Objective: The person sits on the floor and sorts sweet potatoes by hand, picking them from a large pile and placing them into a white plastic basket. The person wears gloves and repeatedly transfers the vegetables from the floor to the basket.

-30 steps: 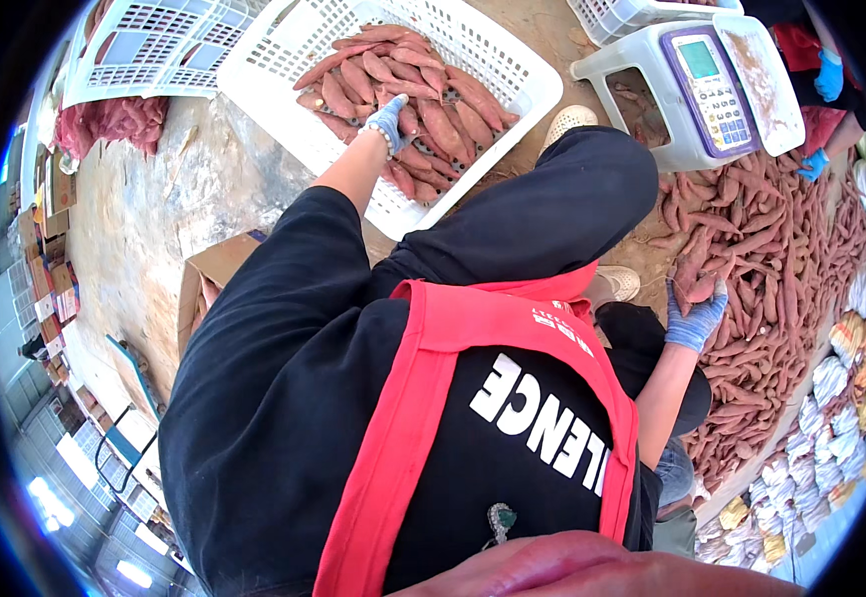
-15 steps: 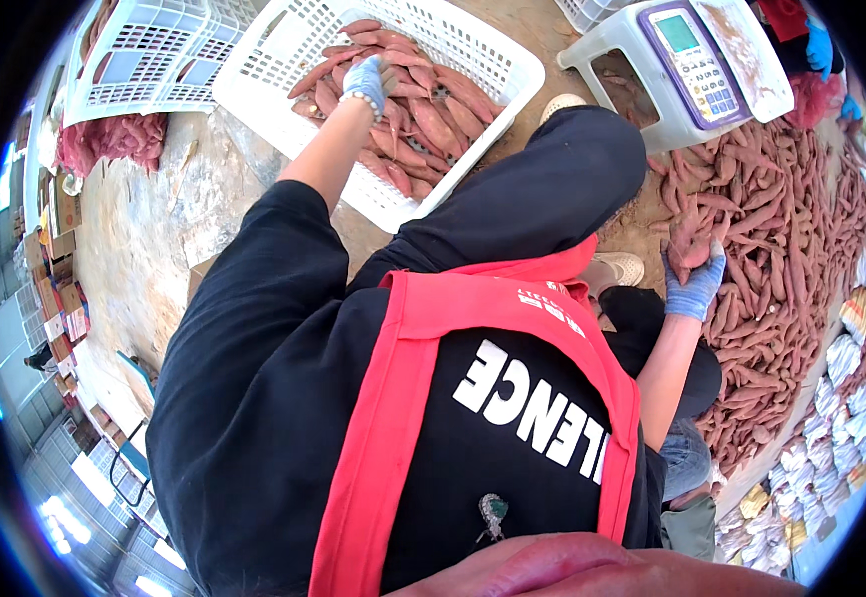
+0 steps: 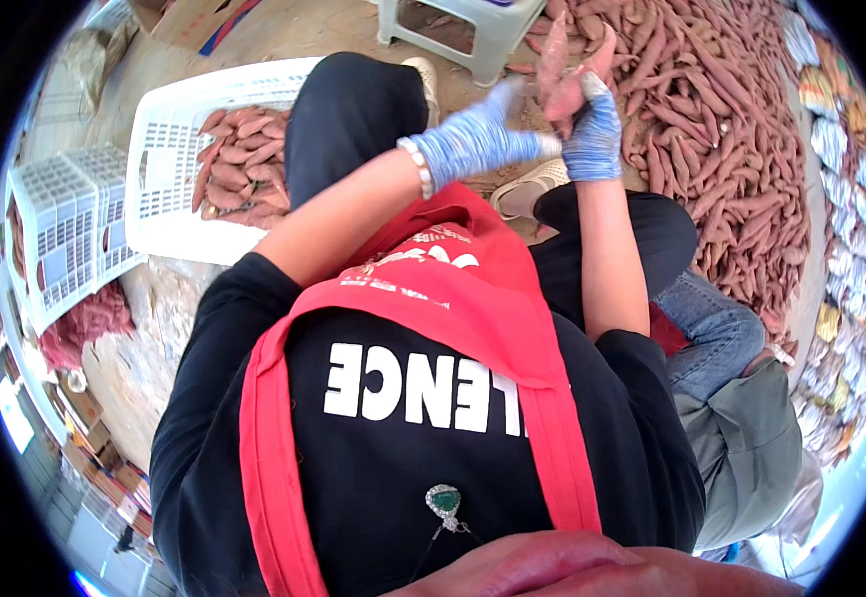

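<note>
My right hand (image 3: 594, 139), in a blue-and-white knit glove, is closed around several reddish sweet potatoes (image 3: 559, 85) and holds them up in front of me. My left hand (image 3: 488, 139), gloved alike with a beaded bracelet at the wrist, is beside them. Its fingers are spread and partly blurred, and nothing shows in its grasp; the thumb comes close to the right glove. To the left stands a white slotted plastic crate (image 3: 139, 189) with sweet potatoes (image 3: 244, 164) inside, partly hidden behind my raised knee.
A large heap of sweet potatoes (image 3: 702, 119) spreads over the floor at the right. A grey plastic stool (image 3: 483, 40) stands ahead. White crates (image 3: 60, 229) and a red mesh sack (image 3: 90, 328) are at far left. Another person's jeans-clad leg (image 3: 712, 323) is close on my right.
My left hand has left the crate's sweet potatoes and moved right, next to my right hand. The right hand still holds sweet potatoes. The view has swung toward the right.
</note>
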A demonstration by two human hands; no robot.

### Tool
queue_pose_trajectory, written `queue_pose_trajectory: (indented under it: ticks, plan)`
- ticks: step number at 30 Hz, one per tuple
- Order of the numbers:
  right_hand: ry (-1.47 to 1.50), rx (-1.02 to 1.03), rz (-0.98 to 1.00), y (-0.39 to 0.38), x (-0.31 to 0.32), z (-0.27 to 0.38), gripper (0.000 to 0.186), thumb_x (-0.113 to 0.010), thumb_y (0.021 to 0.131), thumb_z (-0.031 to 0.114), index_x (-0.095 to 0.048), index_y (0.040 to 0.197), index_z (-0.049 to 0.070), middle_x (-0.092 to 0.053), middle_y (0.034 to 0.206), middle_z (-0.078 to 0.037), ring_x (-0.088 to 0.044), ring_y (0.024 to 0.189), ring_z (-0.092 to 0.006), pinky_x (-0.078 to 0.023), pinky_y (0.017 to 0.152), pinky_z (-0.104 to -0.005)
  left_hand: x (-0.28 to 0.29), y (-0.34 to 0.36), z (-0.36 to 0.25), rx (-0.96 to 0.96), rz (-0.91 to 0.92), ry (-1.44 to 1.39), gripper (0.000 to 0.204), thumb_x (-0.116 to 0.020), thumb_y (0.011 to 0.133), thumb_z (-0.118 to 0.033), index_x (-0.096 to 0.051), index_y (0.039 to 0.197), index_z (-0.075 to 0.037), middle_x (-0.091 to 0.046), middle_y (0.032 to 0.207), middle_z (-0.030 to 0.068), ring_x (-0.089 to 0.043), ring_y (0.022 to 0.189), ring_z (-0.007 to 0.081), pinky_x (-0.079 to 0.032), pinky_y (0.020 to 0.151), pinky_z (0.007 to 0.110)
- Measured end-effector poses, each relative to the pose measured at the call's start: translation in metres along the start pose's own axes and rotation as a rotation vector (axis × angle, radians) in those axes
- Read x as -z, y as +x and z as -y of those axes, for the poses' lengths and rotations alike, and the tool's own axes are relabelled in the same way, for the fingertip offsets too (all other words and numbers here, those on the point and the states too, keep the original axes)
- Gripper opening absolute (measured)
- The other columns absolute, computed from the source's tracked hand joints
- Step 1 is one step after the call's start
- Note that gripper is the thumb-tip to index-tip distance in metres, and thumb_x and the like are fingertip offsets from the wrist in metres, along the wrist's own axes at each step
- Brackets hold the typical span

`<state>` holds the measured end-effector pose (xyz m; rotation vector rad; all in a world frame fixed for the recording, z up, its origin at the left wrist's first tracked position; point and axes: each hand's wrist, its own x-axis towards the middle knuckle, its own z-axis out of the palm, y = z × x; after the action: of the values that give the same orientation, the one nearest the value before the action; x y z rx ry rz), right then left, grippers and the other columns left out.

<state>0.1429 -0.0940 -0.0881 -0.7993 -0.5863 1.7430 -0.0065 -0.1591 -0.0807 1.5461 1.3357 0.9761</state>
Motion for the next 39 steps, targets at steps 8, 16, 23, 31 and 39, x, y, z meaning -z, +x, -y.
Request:
queue_pose_trajectory:
  ticks: [8, 16, 23, 31, 39]
  plan:
    - [0.240, 0.235, -0.140, 0.019, 0.048, 0.025, 0.022, -0.056, 0.079, 0.024, -0.050, 0.090, 0.006, -0.052, 0.082, -0.003, -0.050, 0.072, -0.0170, -0.044, 0.067, -0.0310, -0.006, -0.008, 0.010, -0.012, 0.576, 0.331, 0.022, -0.046, 0.085, -0.025, -0.056, 0.094, -0.007, -0.059, 0.080, 0.0177, -0.057, 0.076, 0.0349, -0.045, 0.066, 0.039]
    - [0.230, 0.474, -0.373, 0.032, 0.075, 0.062, 0.031, -0.053, 0.073, 0.023, -0.040, 0.049, 0.009, -0.044, 0.048, -0.004, -0.044, 0.047, -0.0158, -0.041, 0.050, -0.0281, -0.025, -0.014, 0.108, 0.315, 0.650, 1.009, 0.026, -0.047, 0.079, -0.019, -0.057, 0.099, -0.005, -0.063, 0.086, 0.0135, -0.061, 0.083, 0.0288, -0.047, 0.072, 0.041]
    - [-0.449, 0.231, -0.019, -0.004, 0.026, 0.032, 0.018, -0.056, 0.080, 0.025, -0.053, 0.077, 0.007, -0.053, 0.067, 0.000, -0.049, 0.059, -0.0110, -0.042, 0.057, -0.0232, -0.006, 0.017, 0.015, 0.351, 0.104, -0.405, 0.087, -0.056, 0.071, -0.057, -0.025, 0.132, -0.003, -0.034, 0.130, 0.0178, -0.033, 0.121, 0.0286, -0.031, 0.096, 0.035]
    - [-1.235, 0.641, 0.424, -0.056, -0.100, -0.003, 0.061, -0.063, 0.075, 0.014, -0.032, 0.126, -0.003, -0.037, 0.127, -0.015, -0.037, 0.116, -0.0218, -0.026, 0.099, -0.0321, 0.048, -0.005, -0.033, 0.115, -0.153, -1.567, 0.052, -0.062, 0.076, -0.027, -0.039, 0.118, -0.004, -0.051, 0.106, 0.0082, -0.050, 0.097, 0.0182, -0.041, 0.085, 0.031]
    - [-1.012, 0.622, 0.308, -0.044, -0.092, -0.002, 0.040, -0.059, 0.079, 0.015, -0.046, 0.114, 0.000, -0.045, 0.120, -0.012, -0.047, 0.104, -0.0185, -0.039, 0.085, -0.0288, 0.224, -0.090, 0.053, 0.082, -0.397, -1.378, 0.047, -0.060, 0.077, -0.030, -0.045, 0.111, -0.002, -0.056, 0.097, 0.0158, -0.055, 0.090, 0.0298, -0.045, 0.082, 0.039]
